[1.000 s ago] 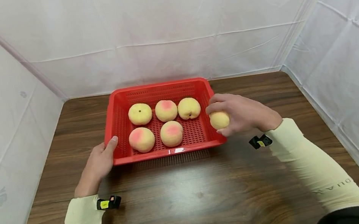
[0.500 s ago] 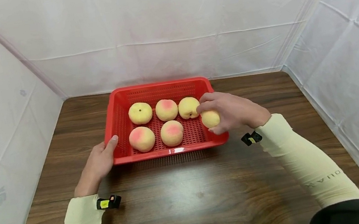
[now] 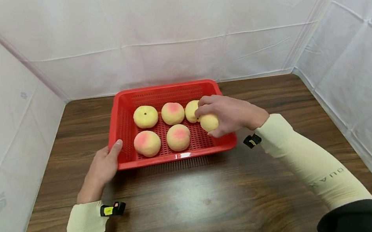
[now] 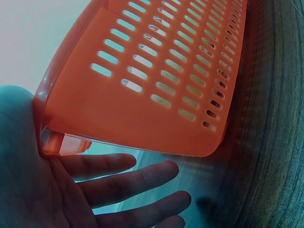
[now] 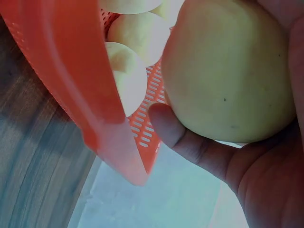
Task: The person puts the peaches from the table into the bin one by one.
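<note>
A red plastic basket (image 3: 163, 160) with perforated walls sits on the table. My left hand (image 3: 103, 168) holds its left front corner, the thumb hooked over the rim. In the left wrist view the other fingers (image 4: 133, 185) stretch out beneath the basket's rim, outside the wall. My right hand (image 3: 232, 113) grips a yellow peach (image 5: 228, 71) above the right part of the basket, thumb on the near side. Several peaches lie inside in two rows: a yellow one (image 3: 145, 117) and pink-blushed ones (image 3: 178, 137). The right hand partly hides the back right peach (image 3: 190, 111).
A dark wood-grain table (image 3: 192, 210) carries the basket near its back edge. White sheeting (image 3: 173, 22) stands behind and at both sides. A black wrist camera (image 3: 252, 140) hangs under the right wrist, another (image 3: 112, 210) beside the left.
My right hand has moved left with the peach, from over the basket's right rim to above the inside, beside the back right peach. The left hand keeps its hold on the corner.
</note>
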`<state>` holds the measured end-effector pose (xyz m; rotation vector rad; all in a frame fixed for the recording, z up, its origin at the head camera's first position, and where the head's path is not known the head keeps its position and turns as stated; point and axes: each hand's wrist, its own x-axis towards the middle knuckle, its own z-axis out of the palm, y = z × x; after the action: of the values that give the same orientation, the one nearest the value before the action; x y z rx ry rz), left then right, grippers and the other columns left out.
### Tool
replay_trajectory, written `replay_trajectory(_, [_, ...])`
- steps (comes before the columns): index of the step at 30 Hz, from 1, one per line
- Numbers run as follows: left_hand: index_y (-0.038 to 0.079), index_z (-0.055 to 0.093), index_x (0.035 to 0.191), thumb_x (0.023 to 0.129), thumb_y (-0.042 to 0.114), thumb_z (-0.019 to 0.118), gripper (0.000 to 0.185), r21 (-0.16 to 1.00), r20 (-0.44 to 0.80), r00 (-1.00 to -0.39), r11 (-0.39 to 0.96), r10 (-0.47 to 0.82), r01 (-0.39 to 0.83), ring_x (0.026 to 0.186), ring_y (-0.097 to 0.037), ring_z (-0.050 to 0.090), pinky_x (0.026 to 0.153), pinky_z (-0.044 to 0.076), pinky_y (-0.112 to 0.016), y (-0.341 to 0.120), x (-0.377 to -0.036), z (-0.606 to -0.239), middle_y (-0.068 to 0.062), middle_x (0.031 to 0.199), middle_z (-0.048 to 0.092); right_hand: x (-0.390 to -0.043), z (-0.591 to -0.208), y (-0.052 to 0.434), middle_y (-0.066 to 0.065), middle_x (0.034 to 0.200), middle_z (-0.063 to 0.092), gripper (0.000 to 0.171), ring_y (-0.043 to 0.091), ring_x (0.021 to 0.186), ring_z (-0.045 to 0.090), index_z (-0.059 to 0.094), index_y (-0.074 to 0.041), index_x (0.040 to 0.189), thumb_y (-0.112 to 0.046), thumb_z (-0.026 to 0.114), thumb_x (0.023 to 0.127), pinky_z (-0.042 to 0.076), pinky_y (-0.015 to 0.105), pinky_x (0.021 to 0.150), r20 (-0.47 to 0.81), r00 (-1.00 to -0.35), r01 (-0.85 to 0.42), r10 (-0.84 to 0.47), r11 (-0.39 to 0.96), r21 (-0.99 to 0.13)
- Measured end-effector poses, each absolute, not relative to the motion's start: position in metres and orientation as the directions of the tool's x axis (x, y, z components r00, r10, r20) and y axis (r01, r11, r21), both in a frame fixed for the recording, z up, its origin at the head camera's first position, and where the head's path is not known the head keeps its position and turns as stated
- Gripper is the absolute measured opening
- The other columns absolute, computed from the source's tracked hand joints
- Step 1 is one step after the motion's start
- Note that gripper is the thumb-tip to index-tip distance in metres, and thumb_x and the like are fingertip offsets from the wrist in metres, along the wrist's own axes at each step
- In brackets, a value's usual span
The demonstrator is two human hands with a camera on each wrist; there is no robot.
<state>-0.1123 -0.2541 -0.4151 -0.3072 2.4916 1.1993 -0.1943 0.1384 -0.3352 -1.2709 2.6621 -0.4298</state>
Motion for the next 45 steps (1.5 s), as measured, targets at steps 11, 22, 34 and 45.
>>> replay_trajectory(11, [0.001,0.053,0.132,0.105,0.067,0.029,0.075,0.700,-0.428,-0.903,0.617,-0.040,-0.359,0.086,-0.028,0.059,0.071,0.046,-0.033,-0.254,-0.111,-0.413,-0.012,0.096,0.066,-0.200,-0.343,0.131,-0.001,0.127,0.058,0.052,0.017,0.114,0.054,0.066,-0.020,0.128,-0.026,0.082,0.079,0.053,0.035,0.087,-0.070,-0.632,-0.717,-0.771,0.617,-0.324])
replay_trajectory(22, [0.001,0.053,0.135,0.106,0.067,0.028,0.076,0.701,-0.432,-0.901,0.616,-0.035,-0.360,0.085,-0.026,0.058,0.072,0.045,-0.034,-0.255,-0.112,-0.413,-0.013,0.097,0.066,-0.203,-0.346,0.126,0.001,0.126,0.058,0.062,0.018,0.111,0.057,0.058,-0.013,0.135,-0.031,0.083,0.080,0.053,0.036,0.090,-0.116,-0.641,-0.700,-0.759,0.640,-0.317])
replay_trajectory(34, [0.000,0.053,0.135,0.106,0.066,0.029,0.076,0.710,-0.416,-0.909,0.610,-0.039,-0.351,0.088,-0.025,0.059,0.074,0.045,-0.034,-0.254,-0.112,-0.415,-0.013,0.100,0.067,-0.205,-0.351,0.121,0.002,0.130,0.056,0.063,0.019,0.115,0.056,0.058,-0.015,0.136,-0.032,0.084,0.081,0.053,0.037,0.094,-0.156,-0.641,-0.693,-0.752,0.654,-0.305])
replay_trajectory(45, [0.001,0.054,0.133,0.106,0.067,0.029,0.075,0.713,-0.407,-0.913,0.611,-0.038,-0.344,0.086,-0.025,0.059,0.073,0.045,-0.034,-0.253,-0.111,-0.414,-0.012,0.097,0.066,-0.206,-0.357,0.117,0.005,0.134,0.055,0.064,0.023,0.118,0.056,0.058,-0.013,0.138,-0.034,0.085,0.083,0.053,0.039,0.098,-0.190,-0.618,-0.718,-0.763,0.646,-0.260])
